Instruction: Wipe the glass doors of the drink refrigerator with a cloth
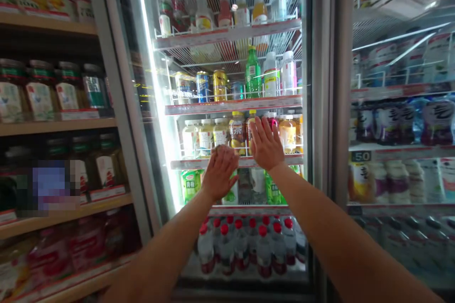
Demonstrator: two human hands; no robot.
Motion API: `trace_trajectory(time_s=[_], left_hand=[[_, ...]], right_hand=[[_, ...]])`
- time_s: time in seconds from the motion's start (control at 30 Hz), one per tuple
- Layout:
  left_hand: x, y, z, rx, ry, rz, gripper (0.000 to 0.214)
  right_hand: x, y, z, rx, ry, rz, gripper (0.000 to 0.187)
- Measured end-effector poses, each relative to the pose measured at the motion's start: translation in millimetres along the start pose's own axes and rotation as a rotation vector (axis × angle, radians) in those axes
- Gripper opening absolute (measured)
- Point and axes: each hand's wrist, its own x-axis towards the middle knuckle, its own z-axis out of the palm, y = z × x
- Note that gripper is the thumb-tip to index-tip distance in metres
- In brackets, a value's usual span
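Both my arms reach toward a lit drinks fridge (234, 108) whose front shows glass-like reflections. My left hand (220, 170) is raised before the lower shelves, thumb apart and fingers loosely extended, slightly blurred; it holds nothing. Higher and to the right, my right hand (266, 144) is flat with fingers stretched upward, empty, and covers part of a row of bottles. Behind the hands stand a dark tea-coloured bottle (237, 130) with a yellow cap, pale-labelled bottles (206, 137) and green packs (191, 184). I cannot tell whether either hand touches the glass.
Wooden shelves (57, 128) with jars and bottles stand on the left. Cans (219, 85) and a green bottle (252, 73) occupy a higher fridge shelf. Red-capped bottles (263, 251) fill the bottom. A metal frame (329, 118) separates another stocked fridge on the right.
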Motion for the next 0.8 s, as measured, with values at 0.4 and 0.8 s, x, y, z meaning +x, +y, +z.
trace_trajectory(time_s=[0.4, 0.8], left_hand=[[49.1, -59.9, -13.2, 0.017, 0.063, -0.315, 0.061], [71.4, -47.6, -17.5, -0.057, 0.045, -0.226, 0.055]], right_hand=[[-0.6, 1.0, 0.9, 0.006, -0.006, 0.007, 0.060], [0.2, 1.1, -3.0, 0.023, -0.068, 0.010, 0.063]])
